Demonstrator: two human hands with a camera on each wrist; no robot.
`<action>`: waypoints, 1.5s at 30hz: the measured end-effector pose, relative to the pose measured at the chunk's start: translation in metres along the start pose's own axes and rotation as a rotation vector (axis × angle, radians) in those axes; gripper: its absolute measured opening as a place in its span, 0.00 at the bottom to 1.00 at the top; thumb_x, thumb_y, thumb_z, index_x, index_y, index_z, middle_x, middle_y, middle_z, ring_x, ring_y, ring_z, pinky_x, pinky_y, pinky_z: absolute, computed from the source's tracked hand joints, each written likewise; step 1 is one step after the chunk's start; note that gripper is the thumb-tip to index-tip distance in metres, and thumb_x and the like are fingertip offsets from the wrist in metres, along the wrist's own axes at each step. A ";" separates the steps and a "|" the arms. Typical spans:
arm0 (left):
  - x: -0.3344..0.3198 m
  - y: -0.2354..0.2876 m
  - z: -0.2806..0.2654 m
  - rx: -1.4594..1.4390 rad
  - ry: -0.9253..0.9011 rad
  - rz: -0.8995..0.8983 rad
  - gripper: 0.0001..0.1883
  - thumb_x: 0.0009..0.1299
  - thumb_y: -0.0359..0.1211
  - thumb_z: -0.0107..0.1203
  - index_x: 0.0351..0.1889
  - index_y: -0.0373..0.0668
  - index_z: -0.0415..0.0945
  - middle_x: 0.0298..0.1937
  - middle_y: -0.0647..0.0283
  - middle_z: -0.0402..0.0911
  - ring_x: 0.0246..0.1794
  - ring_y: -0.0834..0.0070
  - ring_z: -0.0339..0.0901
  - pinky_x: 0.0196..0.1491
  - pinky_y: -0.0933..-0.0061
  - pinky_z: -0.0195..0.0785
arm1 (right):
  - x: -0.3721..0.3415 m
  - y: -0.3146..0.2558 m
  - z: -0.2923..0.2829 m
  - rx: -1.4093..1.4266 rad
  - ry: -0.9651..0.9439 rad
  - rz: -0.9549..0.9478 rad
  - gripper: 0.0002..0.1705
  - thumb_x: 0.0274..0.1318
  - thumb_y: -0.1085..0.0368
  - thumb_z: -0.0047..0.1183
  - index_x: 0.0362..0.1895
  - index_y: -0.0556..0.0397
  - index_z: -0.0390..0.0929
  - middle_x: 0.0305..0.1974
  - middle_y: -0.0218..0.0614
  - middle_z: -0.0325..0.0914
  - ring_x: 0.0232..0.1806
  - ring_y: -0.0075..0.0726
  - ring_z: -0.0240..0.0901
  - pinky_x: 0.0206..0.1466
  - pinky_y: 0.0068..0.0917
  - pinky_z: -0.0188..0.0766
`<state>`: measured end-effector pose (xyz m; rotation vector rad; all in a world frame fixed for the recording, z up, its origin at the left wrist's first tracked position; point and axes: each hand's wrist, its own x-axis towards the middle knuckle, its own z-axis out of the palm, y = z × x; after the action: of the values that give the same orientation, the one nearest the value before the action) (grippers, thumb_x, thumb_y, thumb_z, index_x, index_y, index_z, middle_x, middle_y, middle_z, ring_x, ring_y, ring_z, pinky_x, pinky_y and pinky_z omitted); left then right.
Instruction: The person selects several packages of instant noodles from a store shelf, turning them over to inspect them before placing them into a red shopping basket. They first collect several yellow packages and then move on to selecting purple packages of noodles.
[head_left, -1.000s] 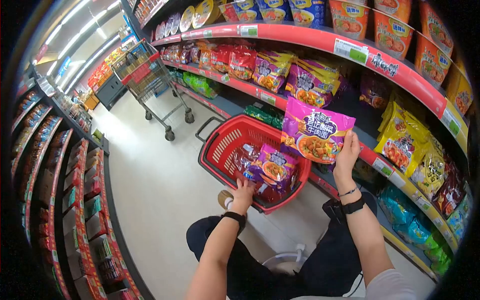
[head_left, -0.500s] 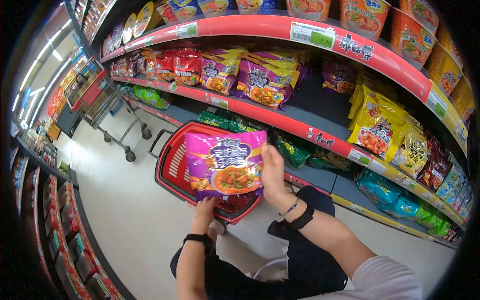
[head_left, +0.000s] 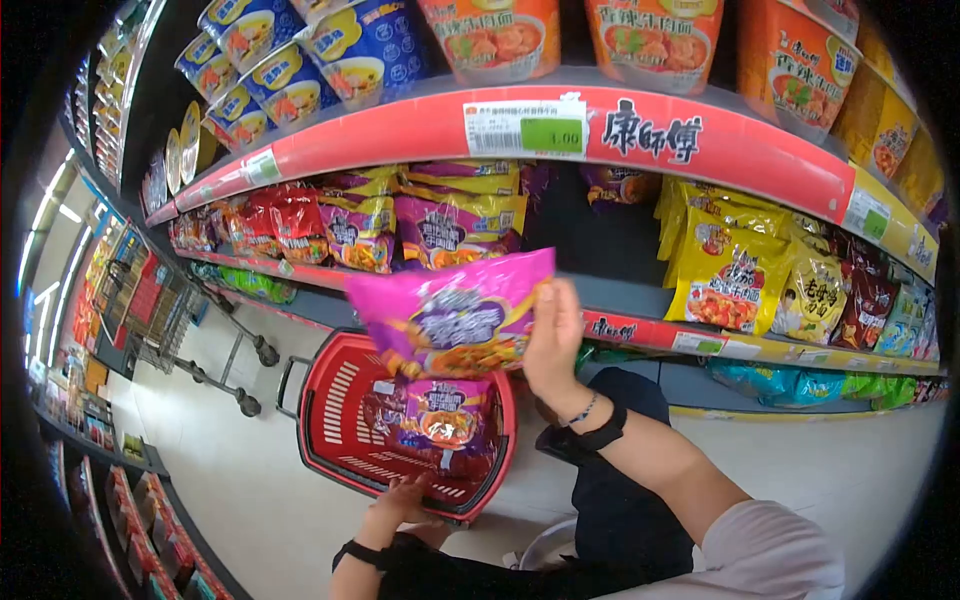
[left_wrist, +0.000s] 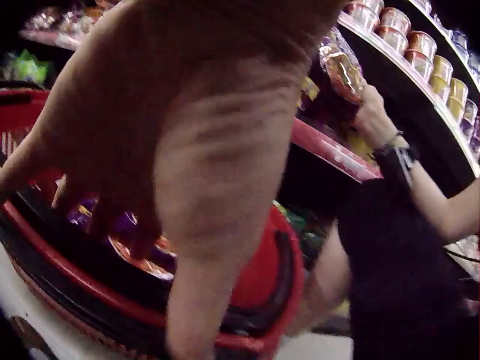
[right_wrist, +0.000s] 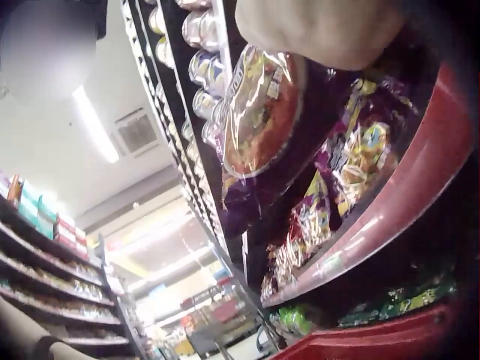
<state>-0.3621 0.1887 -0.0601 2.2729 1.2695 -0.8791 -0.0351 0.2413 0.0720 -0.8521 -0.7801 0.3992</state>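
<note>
My right hand (head_left: 552, 345) pinches a purple instant noodle packet (head_left: 455, 310) by its right edge, tilted above the far end of the red shopping basket (head_left: 350, 345). In the right wrist view the packet (right_wrist: 262, 124) hangs below the knuckles with its bowl picture showing. Another purple noodle packet (head_left: 445, 415) lies inside the basket on dark red, shiny packets (head_left: 385, 418). Over the basket's near rim rests my left hand (head_left: 398, 508); in the left wrist view its fingers (left_wrist: 150, 232) spread over the rim and the thumb lies straight, with nothing held.
A shelf (head_left: 610, 240) faces me, with purple packets (head_left: 460, 230) on the left, a gap, then yellow packets (head_left: 730, 285). Noodle cups (head_left: 490, 40) stand on the shelf above. A shopping cart (head_left: 150, 310) is in the aisle at left.
My view has turned right and nearer the shelf. The right hand still holds the packet, now tilted back, leaving the packet in the basket visible. The left hand stays at the basket's near rim.
</note>
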 end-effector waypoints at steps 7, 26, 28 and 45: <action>-0.017 0.115 -0.194 -1.017 0.941 0.397 0.25 0.69 0.32 0.52 0.63 0.38 0.61 0.51 0.55 0.75 0.50 0.66 0.75 0.51 0.70 0.67 | 0.066 0.003 -0.052 -0.073 0.215 -0.131 0.13 0.69 0.61 0.36 0.35 0.57 0.67 0.30 0.26 0.66 0.34 0.16 0.58 0.40 0.18 0.60; 0.020 0.118 -0.144 -1.778 0.837 0.489 0.14 0.63 0.25 0.58 0.46 0.35 0.72 0.44 0.61 0.79 0.43 0.75 0.76 0.48 0.74 0.69 | 0.178 0.050 -0.061 -0.088 0.304 0.351 0.18 0.55 0.69 0.52 0.52 0.50 0.69 0.52 0.33 0.68 0.57 0.28 0.60 0.57 0.25 0.58; 0.014 0.124 -0.140 -1.954 0.764 0.438 0.14 0.62 0.23 0.57 0.46 0.34 0.72 0.42 0.61 0.79 0.42 0.74 0.77 0.48 0.73 0.69 | 0.186 0.060 -0.052 0.075 0.266 0.493 0.14 0.53 0.71 0.53 0.44 0.45 0.71 0.47 0.28 0.70 0.50 0.26 0.63 0.50 0.22 0.60; -0.002 0.129 -0.129 -1.916 0.527 0.590 0.16 0.61 0.21 0.59 0.47 0.33 0.73 0.45 0.63 0.78 0.44 0.78 0.75 0.50 0.75 0.68 | 0.197 0.078 -0.080 -0.040 0.427 0.281 0.15 0.54 0.68 0.51 0.48 0.45 0.72 0.49 0.30 0.70 0.52 0.34 0.65 0.56 0.38 0.63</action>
<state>-0.2091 0.1985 0.0389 0.9659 0.7162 0.9407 0.1537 0.3655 0.0657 -1.0451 -0.2740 0.4311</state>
